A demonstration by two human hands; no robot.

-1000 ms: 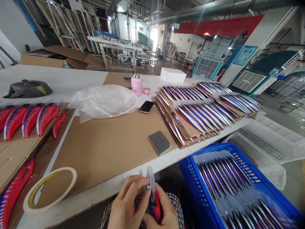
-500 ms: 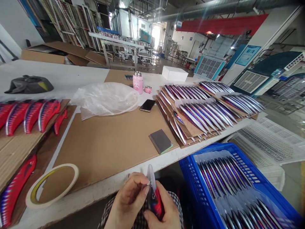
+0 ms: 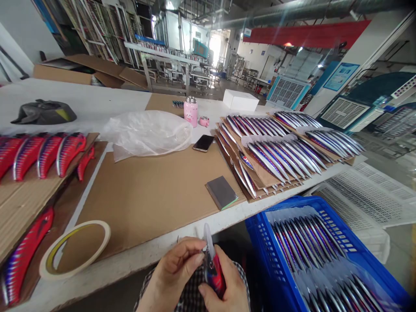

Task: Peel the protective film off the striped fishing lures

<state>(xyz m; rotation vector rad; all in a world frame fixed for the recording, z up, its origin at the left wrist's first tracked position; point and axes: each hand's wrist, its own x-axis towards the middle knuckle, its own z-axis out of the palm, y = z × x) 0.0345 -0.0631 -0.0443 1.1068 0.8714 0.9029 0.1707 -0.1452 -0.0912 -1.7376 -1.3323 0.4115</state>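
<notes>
I could see the right hand closed around a red and dark lure, its fingers on the far side and the thumb on the near one. The lure was tilted, its translucent lip pointing up and away from my viewpoint. The left hand had thumb and forefinger brought narrow at the base of that lip; I couldn't tell whether a small part was pinched there. Both hands were over the checked cloth, just off the near edge of the desk.

On the desk, I had a cardboard sheet with a dark grey block near its right end, and a phone further back, beside a crumpled plastic bag. A pink bottle was upright behind the phone. To the left I made out a roll of tape and a row of red lures on cardboard. To the right, silver lures lay on stacked cardboard, and below them a blue basket held more of the silver kind.
</notes>
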